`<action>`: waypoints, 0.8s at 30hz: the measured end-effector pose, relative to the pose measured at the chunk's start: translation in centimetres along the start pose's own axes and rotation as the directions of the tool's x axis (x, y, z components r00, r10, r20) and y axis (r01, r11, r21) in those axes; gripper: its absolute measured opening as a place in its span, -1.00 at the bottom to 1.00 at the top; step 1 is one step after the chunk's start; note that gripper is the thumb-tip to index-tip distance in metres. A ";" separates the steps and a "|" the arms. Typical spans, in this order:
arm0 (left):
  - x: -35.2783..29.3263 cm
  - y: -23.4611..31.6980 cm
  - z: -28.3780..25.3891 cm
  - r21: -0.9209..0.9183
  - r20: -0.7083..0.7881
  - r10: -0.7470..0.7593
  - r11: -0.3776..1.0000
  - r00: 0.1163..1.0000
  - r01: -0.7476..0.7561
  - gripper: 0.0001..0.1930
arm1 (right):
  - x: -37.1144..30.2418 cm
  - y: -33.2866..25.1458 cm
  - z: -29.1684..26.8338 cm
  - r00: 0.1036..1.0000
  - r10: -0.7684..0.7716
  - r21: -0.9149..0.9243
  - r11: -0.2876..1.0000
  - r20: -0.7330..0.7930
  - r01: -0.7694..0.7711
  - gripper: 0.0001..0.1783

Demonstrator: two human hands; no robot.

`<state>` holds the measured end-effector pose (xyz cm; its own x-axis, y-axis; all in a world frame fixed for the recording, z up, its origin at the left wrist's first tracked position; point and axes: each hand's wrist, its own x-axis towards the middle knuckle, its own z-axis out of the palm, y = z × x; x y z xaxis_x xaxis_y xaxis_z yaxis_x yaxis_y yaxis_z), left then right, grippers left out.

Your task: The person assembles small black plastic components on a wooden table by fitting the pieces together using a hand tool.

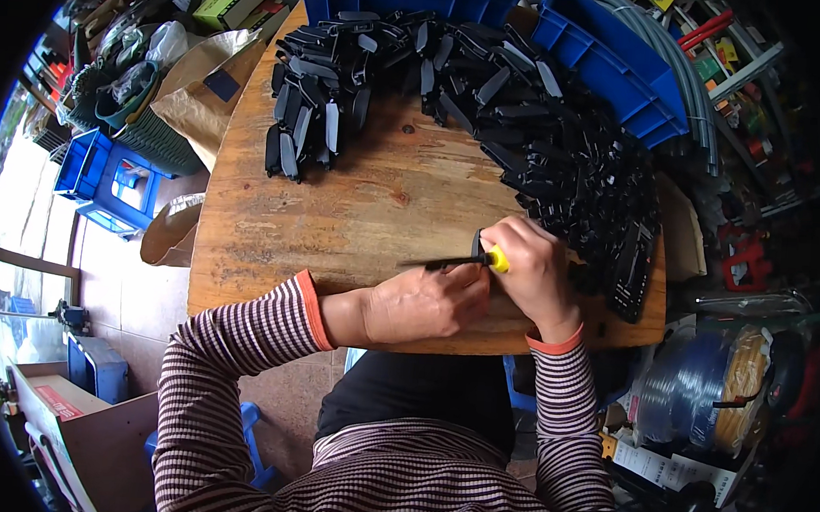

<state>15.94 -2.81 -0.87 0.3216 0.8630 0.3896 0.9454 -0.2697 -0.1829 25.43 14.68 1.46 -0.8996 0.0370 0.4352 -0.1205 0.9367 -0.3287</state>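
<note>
Left hand: the left hand (426, 301) is low over the worktop's near edge, its fingers bent in and grasping a black part (477, 244); the exact contact is hidden.
Right hand: the right hand (532, 262) is clenched around a yellow handle (499, 259), whose rounded end shows beside the thumb.
Black part: between the 2 hands, above the near edge, with a short piece standing up beside the right fingers.
Dark strip: a blurred dark strip (437, 261) runs leftward over the left hand; whether it belongs to the black part or the yellow handle, I cannot tell.
Worktop: a wooden worktop (356, 221), scuffed, with dark knots.
Pile: black plastic parts (529, 114) heap in an arc along the far and right sides.
Bins: 2 blue plastic bins (605, 67) stand behind the pile.
Marked piece: a long black piece (630, 268) at the pile's right end bears small white marks, too small to read.
Labels: a white printed label (668, 466) lies at lower right; a red label (55, 402) sits on an open box (108, 440) at lower left.
Printed carton: a green carton (226, 5) with red print at upper left.
</note>
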 end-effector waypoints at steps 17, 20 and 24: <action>0.3 -0.5 -0.2 -0.130 0.064 0.004 0.991 0.998 0.005 -0.64 | 3.3 0.1 -0.7 0.900 0.393 0.804 0.588 -0.188 -0.089 -0.90; 1.3 -2.0 0.0 -0.084 -0.177 0.018 0.996 0.984 -0.033 -0.74 | 0.2 0.9 -5.8 0.805 0.490 0.731 0.674 -0.334 -0.107 -0.92; 1.0 -3.8 1.2 -0.279 -0.060 -0.047 0.960 0.997 0.029 -0.73 | -4.1 2.9 -6.3 0.865 0.477 0.192 0.874 -0.154 -0.447 -0.87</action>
<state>12.62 -0.40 -0.91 0.2792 0.8475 0.4514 0.9314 -0.3534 0.0874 31.41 19.42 4.07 -0.7715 0.5322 0.3487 0.2166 0.7350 -0.6426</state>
